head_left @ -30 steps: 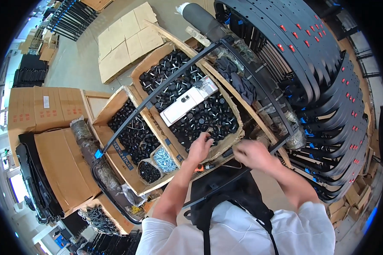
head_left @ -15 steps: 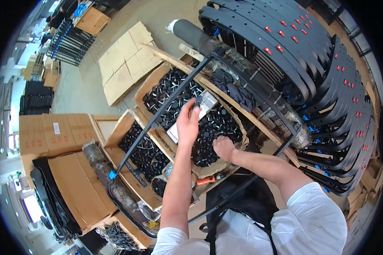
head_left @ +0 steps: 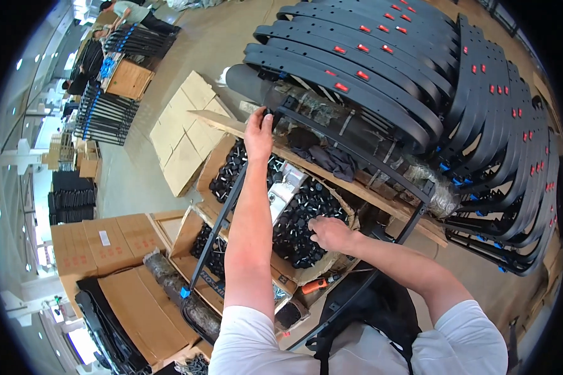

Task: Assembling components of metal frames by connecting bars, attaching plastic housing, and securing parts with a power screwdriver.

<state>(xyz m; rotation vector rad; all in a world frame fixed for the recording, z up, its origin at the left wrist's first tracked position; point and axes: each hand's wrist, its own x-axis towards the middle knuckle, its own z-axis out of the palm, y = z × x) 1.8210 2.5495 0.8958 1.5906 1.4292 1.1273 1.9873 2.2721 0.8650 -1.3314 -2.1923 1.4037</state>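
Note:
My left hand (head_left: 258, 139) reaches to the far corner of a black metal frame (head_left: 344, 140). Its fingers are closed on a small black part (head_left: 268, 112) at that corner; the exact kind is hard to make out. My right hand (head_left: 333, 235) is curled over a carton of black screw knobs (head_left: 306, 212), round heads with silver studs. What its fingers hold, if anything, is hidden. The frame lies slanted across the cartons. A pale flat box (head_left: 286, 187) sits among the knobs, partly behind my left forearm.
Curved black metal parts with red pieces (head_left: 381, 69) are stacked at the right. Wrapped rolls and a wooden board (head_left: 381, 187) lie under the frame. An orange-handled tool (head_left: 314, 285) is near me. Brown cartons (head_left: 106, 244) stand left; another person (head_left: 137, 15) is far off.
My left hand has moved away from above the knobs to the frame's far corner. My right hand stays low over the knobs. The view has shifted, and a distant person now shows.

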